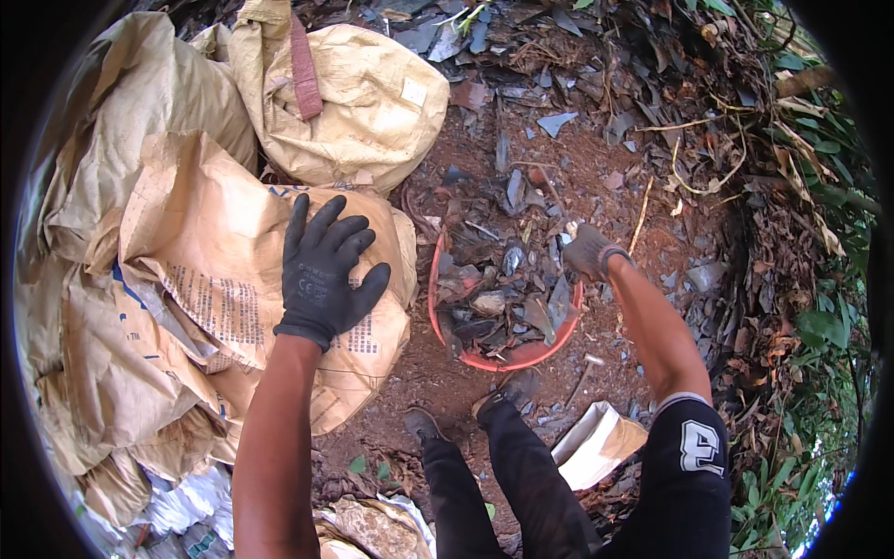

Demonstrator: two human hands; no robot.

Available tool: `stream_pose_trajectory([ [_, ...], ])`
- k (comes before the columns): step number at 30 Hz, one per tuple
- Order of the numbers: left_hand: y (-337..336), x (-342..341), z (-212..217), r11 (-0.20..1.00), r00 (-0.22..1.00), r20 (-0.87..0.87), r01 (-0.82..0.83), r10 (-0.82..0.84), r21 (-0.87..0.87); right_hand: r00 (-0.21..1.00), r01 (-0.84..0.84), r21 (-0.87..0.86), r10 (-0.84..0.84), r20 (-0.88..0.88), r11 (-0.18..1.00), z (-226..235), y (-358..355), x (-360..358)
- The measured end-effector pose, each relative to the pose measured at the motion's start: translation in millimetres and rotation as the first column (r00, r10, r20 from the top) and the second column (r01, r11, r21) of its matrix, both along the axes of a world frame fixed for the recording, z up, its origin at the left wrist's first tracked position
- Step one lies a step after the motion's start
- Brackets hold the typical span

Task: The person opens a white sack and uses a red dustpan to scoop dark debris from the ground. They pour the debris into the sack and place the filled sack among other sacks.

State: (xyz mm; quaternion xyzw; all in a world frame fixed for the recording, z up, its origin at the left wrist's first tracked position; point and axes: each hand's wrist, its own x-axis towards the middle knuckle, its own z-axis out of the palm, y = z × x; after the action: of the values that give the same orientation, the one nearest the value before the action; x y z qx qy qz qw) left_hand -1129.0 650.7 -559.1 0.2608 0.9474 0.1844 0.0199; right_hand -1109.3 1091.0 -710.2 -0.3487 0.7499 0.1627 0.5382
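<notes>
My left hand (pixel 326 275), in a black glove, lies with fingers spread on a large tan sack (pixel 214 252) that bears printing. My right hand (pixel 589 253), gloved in dark grey, is closed at the right side of a round container with a red rim (pixel 510 361). What its fingers grip is hidden, though a small pale tip shows beside them. Inside the container are dark flat shards (pixel 507 307) and a few paler lumps.
Another tan sack (pixel 363 102) with a reddish strap stands at the far left. Shards and dead leaves cover the ground (pixel 643 149). A small hammer-like tool (pixel 585 374) and an open white bag (pixel 596 447) lie near my feet. Green plants (pixel 824 326) edge the right.
</notes>
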Motion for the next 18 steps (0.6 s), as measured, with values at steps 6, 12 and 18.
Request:
stream_pose_trajectory([
  [6, 12, -3, 2, 1.000, 1.000, 0.009, 0.002, -0.002, -0.001, -0.236, 0.949, -0.205, -0.970, 0.049, -0.241, 73, -14, 65],
  [12, 9, 0, 3, 1.000, 1.000, 0.015, -0.014, 0.015, -0.023, -0.563, 0.599, -0.466, -0.756, 0.332, -0.651, 41, -81, 87],
  [18, 7, -6, 2, 1.000, 1.000, 0.002, 0.002, -0.002, 0.007, -0.726, 0.153, -0.911, -0.669, 0.158, -0.382, 12, -84, -13],
])
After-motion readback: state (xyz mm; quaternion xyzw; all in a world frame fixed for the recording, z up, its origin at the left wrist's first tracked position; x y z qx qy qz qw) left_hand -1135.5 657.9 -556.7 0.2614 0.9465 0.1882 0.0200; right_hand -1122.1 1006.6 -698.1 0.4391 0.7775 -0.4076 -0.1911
